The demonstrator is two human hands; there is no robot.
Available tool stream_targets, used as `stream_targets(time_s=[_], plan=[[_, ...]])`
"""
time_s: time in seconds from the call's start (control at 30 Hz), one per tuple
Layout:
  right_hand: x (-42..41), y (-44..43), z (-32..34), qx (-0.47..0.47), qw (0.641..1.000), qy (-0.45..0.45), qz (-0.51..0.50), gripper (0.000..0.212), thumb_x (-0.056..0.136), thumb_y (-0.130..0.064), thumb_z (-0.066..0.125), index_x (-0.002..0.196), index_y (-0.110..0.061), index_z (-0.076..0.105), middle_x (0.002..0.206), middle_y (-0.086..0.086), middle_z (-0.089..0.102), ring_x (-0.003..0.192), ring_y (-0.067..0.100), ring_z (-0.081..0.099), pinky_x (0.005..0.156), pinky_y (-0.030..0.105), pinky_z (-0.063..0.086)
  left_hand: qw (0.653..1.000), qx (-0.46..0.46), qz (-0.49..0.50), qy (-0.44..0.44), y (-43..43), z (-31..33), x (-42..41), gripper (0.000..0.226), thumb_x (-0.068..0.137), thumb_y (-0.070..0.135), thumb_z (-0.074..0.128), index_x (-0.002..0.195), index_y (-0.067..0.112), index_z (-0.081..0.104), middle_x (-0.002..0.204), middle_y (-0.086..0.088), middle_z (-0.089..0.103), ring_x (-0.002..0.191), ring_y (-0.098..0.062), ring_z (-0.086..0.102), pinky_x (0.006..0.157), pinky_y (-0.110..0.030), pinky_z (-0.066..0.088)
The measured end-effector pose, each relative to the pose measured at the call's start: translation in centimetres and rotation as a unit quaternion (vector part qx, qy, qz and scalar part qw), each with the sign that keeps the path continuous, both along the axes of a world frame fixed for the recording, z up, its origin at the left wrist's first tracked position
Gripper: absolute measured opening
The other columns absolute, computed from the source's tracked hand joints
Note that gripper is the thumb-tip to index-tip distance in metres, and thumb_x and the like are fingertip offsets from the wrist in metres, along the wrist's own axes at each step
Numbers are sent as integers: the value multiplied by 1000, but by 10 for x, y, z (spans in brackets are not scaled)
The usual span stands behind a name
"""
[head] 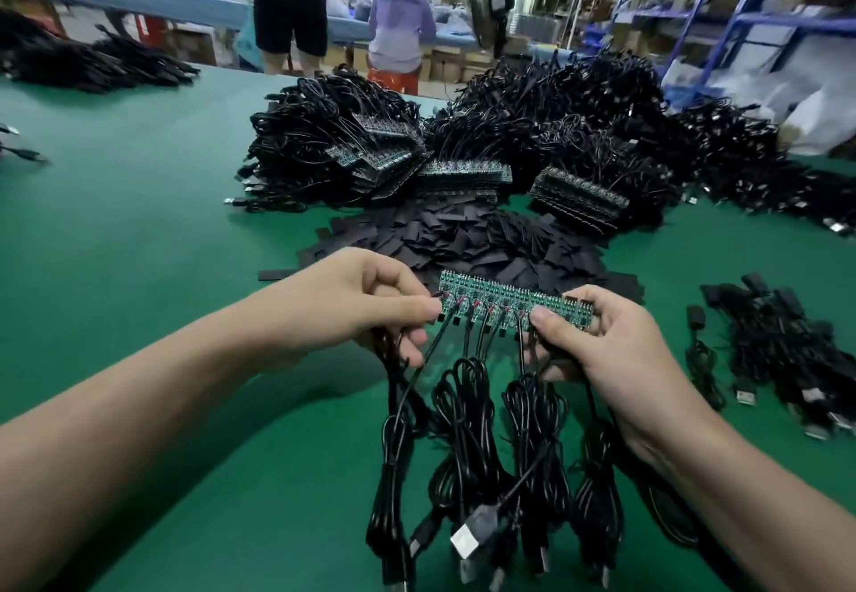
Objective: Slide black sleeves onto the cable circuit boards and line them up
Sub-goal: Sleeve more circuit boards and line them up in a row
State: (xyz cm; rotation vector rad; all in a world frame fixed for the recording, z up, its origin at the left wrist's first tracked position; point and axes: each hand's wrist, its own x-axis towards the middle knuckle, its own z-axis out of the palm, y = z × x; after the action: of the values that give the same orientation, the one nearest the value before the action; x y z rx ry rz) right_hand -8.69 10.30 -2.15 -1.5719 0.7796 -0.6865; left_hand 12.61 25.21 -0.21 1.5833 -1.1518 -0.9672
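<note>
Your left hand pinches the 9 o'clock end of the row of small green circuit boards. Your right hand clamps the 3 o'clock end, thumb on top. The row is held level over the green table mat, centre frame. Coiled black cables hang from the boards toward 6 o'clock. The heap of flat black sleeves lies just past the row at 12 o'clock, with big stacks of bundled boards and cable behind it. A loose pile of black leads sits at 3 o'clock.

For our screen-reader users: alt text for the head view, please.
A left hand and right hand grip a row of green circuit boards by its ends, black cables trailing below. Behind, black sleeves lie piled on the green table.
</note>
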Motion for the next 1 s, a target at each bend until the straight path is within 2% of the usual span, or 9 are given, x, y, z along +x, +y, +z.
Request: stream_targets(time_s=[0.23,0.33,0.4,0.47,0.53,0.6,0.7,0.8,1.0], plan=[[1,23,-5,83,996,-19,11,41,78,-23,78,113,-13,60,76,11,77,72,23,78,48,18,53,997,-19,52,53,5,-22,4,29,84,45,74,90,17,73,81,-3,74,70,-21,71,64,-38,55],[1,29,-2,78,996,10,34,36,77,-26,77,106,-11,62,78,11,77,71,21,77,48,19,54,997,-30,27,64,6,-21,8,12,88,32,75,86,20,78,75,0,72,62,-6,66,58,-25,54],[1,28,7,15,993,84,83,28,78,-37,76,93,-14,68,82,7,78,65,11,72,52,21,54,996,-31,21,80,8,-21,11,9,86,29,78,83,21,79,74,1,71,60,-4,64,58,-21,54],[2,21,18,-166,963,183,106,33,79,-57,69,83,-24,70,80,-10,76,64,-1,65,62,20,50,996,-34,14,82,9,-20,14,10,82,30,79,82,21,79,73,0,72,61,-5,65,59,-21,55],[11,16,31,-307,926,196,97,29,82,-62,64,82,-35,73,82,-23,72,72,-7,65,65,10,45,998,-37,12,53,9,-18,14,20,76,38,79,84,20,80,76,-1,73,65,-7,66,64,-22,56],[28,17,40,-361,904,195,117,24,84,-59,64,86,-38,75,83,-28,71,78,-11,64,67,5,43,998,-48,16,27,8,-19,13,29,72,44,79,87,19,80,78,-1,73,68,-8,64,66,-21,55],[54,22,38,-397,874,228,162,25,85,-56,63,84,-34,75,78,-17,72,75,-4,64,65,15,48,997,-66,24,22,7,-20,13,30,70,42,79,86,17,81,76,-2,73,67,-8,63,65,-18,53],[65,24,32,-365,886,212,194,21,92,-44,68,82,-27,75,77,-6,74,72,9,67,71,34,54,996,-69,28,52,7,-22,13,23,69,35,80,83,17,82,74,-7,74,67,-11,66,65,-18,55],[67,17,24,-351,898,174,201,18,92,-42,70,81,-27,74,74,-7,73,67,4,65,64,21,47,984,-47,38,166,7,-25,11,5,81,17,77,80,14,81,67,-6,69,58,-11,63,58,-18,52]])
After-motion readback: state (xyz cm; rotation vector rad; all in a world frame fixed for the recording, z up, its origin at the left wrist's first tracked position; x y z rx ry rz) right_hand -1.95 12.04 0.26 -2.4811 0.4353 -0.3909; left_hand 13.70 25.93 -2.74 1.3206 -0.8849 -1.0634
